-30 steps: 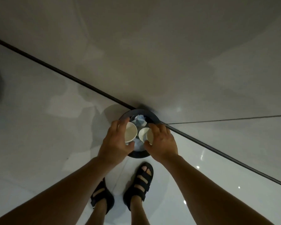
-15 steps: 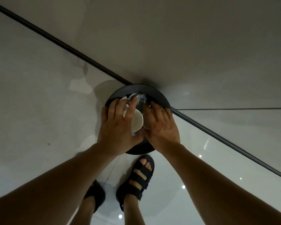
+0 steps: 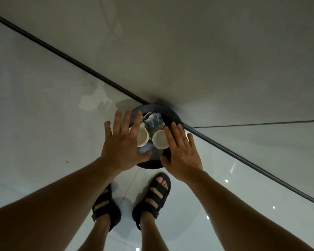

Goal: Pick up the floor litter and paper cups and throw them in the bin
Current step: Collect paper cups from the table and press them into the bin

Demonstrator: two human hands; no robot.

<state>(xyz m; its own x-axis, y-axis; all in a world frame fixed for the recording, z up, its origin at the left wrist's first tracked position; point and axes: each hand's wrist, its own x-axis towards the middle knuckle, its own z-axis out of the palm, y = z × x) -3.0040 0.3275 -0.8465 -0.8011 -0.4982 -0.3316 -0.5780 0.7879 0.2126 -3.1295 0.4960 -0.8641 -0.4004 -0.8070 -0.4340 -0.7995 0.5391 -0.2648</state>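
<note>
Cups (image 3: 159,140) and crumpled litter (image 3: 152,120) lie inside the bin (image 3: 170,111). Left hand (image 3: 121,147) and right hand (image 3: 183,153) hover over it, fingers spread, empty, partly masking the cups. Sandals (image 3: 152,194) stand just beside the bin.

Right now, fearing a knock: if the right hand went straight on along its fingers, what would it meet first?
Likely the wall behind the bin: the open right hand seems to hover over the bin's mouth. If it is lower, the far rim first.
</note>
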